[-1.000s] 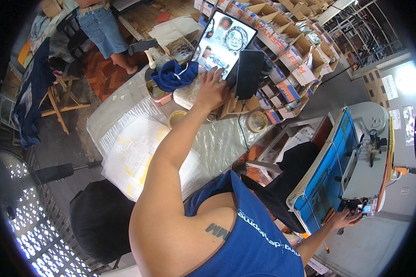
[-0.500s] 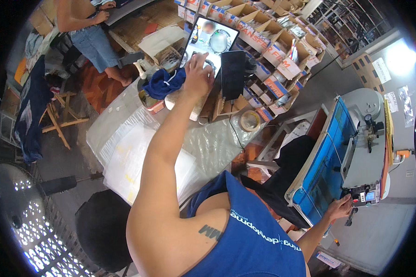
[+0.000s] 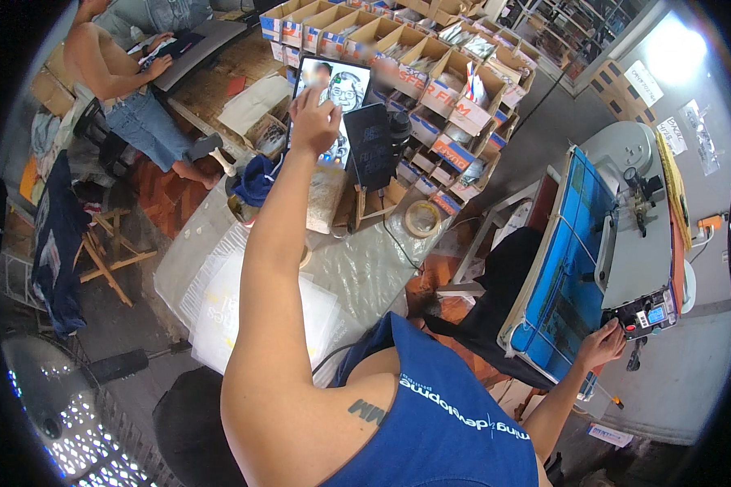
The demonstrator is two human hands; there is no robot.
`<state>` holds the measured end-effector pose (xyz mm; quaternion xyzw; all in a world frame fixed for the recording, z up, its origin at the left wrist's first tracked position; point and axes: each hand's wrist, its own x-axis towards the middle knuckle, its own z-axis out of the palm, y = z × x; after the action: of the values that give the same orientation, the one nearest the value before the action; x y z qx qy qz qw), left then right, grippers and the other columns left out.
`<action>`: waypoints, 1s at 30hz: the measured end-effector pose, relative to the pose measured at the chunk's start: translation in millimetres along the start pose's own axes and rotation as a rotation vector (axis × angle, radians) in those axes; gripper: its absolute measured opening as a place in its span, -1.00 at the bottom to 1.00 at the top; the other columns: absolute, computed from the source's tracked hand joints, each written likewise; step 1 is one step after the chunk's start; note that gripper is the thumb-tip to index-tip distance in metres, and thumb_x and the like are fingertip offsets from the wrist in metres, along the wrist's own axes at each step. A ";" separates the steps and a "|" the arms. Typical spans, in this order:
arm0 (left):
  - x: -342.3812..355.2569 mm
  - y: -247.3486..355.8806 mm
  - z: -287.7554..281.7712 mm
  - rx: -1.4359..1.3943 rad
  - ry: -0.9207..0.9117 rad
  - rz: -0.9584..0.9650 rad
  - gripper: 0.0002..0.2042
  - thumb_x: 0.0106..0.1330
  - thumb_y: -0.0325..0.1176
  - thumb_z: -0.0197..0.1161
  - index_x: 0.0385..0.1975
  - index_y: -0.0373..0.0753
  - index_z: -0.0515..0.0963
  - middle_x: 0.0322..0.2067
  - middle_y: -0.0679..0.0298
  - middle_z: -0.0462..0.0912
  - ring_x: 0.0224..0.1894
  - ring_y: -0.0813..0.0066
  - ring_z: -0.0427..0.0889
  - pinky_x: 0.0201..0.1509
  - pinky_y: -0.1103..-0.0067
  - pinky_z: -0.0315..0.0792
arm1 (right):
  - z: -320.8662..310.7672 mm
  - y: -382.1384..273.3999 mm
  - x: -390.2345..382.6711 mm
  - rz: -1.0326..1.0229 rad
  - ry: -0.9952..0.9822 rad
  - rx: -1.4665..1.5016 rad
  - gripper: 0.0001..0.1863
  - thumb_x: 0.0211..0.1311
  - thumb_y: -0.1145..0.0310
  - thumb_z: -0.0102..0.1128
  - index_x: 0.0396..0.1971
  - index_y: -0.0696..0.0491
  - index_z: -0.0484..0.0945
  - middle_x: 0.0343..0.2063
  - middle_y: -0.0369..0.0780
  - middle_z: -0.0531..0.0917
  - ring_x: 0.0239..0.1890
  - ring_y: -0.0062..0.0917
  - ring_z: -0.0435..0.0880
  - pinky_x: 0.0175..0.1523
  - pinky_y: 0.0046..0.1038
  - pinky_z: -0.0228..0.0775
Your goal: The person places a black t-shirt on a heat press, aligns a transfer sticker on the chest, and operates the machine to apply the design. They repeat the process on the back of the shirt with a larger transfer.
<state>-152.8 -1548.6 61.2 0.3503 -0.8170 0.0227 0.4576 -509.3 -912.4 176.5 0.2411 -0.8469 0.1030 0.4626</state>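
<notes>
My left hand (image 3: 315,122) is stretched out over a tablet (image 3: 356,75), with its fingers apart and their tips at the screen. The screen shows a black-and-white drawing of a face with glasses. A dark, flat panel (image 3: 369,148) with faint marks leans just right of the tablet. My right hand (image 3: 602,344) is at the corner of a small control box (image 3: 645,318) with a lit display and a red button, mounted on a grey machine (image 3: 638,256). Its fingers reach toward the box edge, and their tips are partly hidden.
A blue-lined frame (image 3: 573,252) stands by the machine. Plastic-covered table (image 3: 365,272) holds translucent sheets (image 3: 215,308), a tape roll (image 3: 422,218) and a blue cloth (image 3: 256,180). Behind are cardboard bins (image 3: 447,97). A co-worker (image 3: 114,57) stands far left; a fan (image 3: 65,406) is near left.
The view has shifted. My left hand has moved toward the tablet's upper left, and the picture on its screen is now an enlarged face drawing. My right hand remains at the control box.
</notes>
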 end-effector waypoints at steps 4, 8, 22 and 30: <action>-29.7 0.5 -9.5 -0.048 0.017 -0.088 -0.92 0.20 -0.34 0.33 -0.44 -0.19 0.64 0.17 0.16 0.53 0.27 0.09 0.42 0.32 0.15 0.23 | -0.2 -1.0 -0.1 -0.001 -0.011 -0.012 -0.55 0.53 0.04 -0.07 -0.27 0.10 0.65 -0.28 -0.17 0.68 -0.08 -0.15 0.56 0.08 -0.06 0.21; -77.3 19.5 -57.4 -0.144 -0.248 -0.287 -0.82 0.11 -0.41 0.34 -0.27 -0.16 0.61 0.18 0.16 0.52 0.26 0.04 0.42 0.33 0.13 0.23 | -0.7 0.8 -1.4 -0.007 -0.013 -0.007 -0.55 0.52 0.05 -0.07 -0.28 0.11 0.65 -0.28 -0.18 0.68 -0.09 -0.15 0.56 0.09 -0.07 0.22; -165.6 41.6 -92.3 0.313 -0.598 -0.174 -0.38 0.13 -0.43 0.34 0.28 -0.07 0.41 0.28 0.13 0.41 0.38 0.06 0.28 0.44 0.07 0.11 | 4.9 2.1 -0.1 -0.033 0.020 -0.045 -0.54 0.47 0.05 -0.09 -0.28 0.09 0.69 -0.28 -0.20 0.70 -0.13 -0.15 0.57 0.08 -0.06 0.22; -166.0 17.5 -58.1 0.335 -0.475 -0.077 -0.38 0.08 -0.37 0.38 0.26 -0.07 0.47 0.26 0.14 0.45 0.34 0.08 0.33 0.41 0.13 0.16 | 0.3 -8.8 3.0 -0.025 0.031 -0.027 -0.62 0.44 0.10 -0.02 -0.29 0.04 0.70 -0.32 -0.24 0.70 -0.13 -0.19 0.60 0.05 -0.07 0.24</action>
<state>-64.9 -1423.1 -26.8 0.4474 -0.8721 0.0572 0.1897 -506.4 -921.0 178.4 0.2436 -0.8381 0.0895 0.4799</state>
